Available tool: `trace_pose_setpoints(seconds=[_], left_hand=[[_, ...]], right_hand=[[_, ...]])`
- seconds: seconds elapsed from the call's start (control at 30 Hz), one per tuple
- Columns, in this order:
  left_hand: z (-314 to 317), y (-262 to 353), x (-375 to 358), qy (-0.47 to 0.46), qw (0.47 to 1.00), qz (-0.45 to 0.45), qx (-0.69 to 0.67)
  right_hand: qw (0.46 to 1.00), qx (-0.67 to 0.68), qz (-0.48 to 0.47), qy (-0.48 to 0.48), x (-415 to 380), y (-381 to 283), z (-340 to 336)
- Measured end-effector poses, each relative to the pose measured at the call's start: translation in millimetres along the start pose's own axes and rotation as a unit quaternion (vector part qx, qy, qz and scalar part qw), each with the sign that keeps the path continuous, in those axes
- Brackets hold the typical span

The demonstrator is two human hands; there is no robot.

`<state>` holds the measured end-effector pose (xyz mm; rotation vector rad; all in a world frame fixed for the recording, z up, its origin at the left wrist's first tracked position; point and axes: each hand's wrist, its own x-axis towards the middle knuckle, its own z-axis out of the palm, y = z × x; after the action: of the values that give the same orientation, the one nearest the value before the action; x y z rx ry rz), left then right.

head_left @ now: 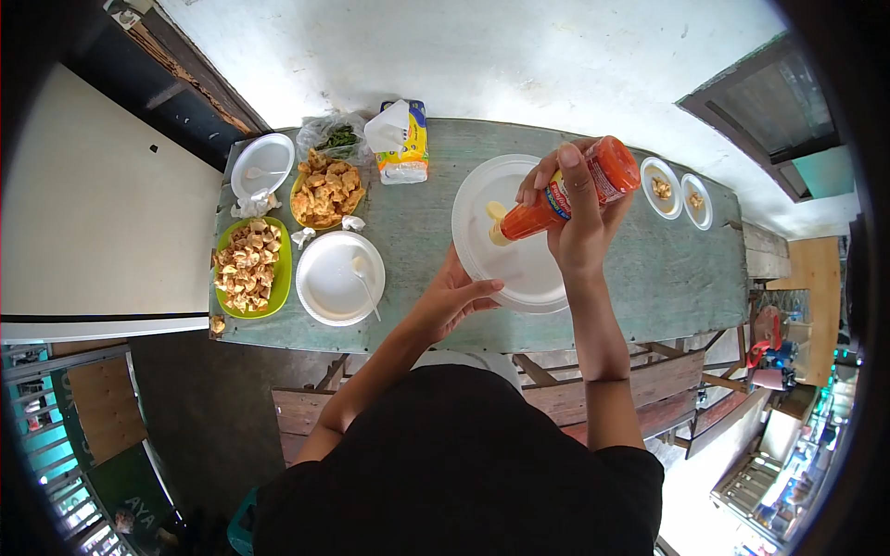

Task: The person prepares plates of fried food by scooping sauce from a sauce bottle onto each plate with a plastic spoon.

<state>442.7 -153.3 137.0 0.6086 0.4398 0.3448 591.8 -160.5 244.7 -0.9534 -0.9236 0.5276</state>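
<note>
My right hand (582,199) is wrapped round a red sauce bottle (533,220), tilted with its pale neck end down over a large white plate (482,185). A pale yellowish patch (496,210) shows on the plate beside the neck. My left hand (456,301) grips the plate's near left rim, thumb on top and the other fingers partly hidden underneath. Left of that hand lies a white plate (324,278) with a white plastic spoon (366,283) in it.
At the left stand a green tray (285,280) of cut pieces, a yellow dish of fried food (326,190), a white bowl (262,153) and a bag of greens (341,139). A tissue pack (413,148) lies by the wall. Two small plates (656,206) (701,217) hold food at right.
</note>
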Motion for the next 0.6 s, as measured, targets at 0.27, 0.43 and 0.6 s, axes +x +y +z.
trace_pose_setpoints(seconds=[0.27, 0.43, 0.6], left_hand=[[-3.7, -0.3, 1.9, 0.001, 1.000, 0.000, 0.004], [-5.5, -2.1, 3.3, 0.001, 1.000, 0.001, 0.003], [-4.2, 0.3, 2.8, 0.000, 1.000, 0.004, 0.006]], right_hand=[[1.000, -0.005, -0.002, 0.005, 1.2, -1.7, 1.9], [1.000, -0.007, -0.003, 0.004, 1.7, -3.7, 3.0], [1.000, -0.019, -0.007, 0.000, 1.9, -2.5, 3.1]])
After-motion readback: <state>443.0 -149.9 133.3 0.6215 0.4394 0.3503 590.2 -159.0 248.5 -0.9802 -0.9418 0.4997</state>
